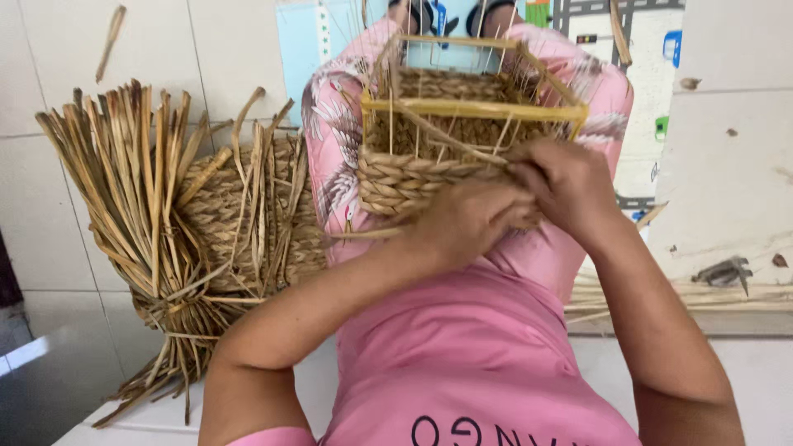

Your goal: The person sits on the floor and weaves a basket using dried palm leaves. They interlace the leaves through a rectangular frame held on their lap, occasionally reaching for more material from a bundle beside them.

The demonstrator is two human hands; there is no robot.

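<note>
Both hands, left hand (467,219) and right hand (566,186), grip half-woven basket (405,177).

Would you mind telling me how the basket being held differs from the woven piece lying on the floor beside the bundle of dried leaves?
The held basket is gripped by the left hand and right hand over the lap; the floor basket lies untouched, leaning behind the leaf bundle. The held basket has a yellow frame with thin upright sticks; the floor basket shows none, only loose strands sticking up. Both are woven from similar tan plaited fibre.
</note>
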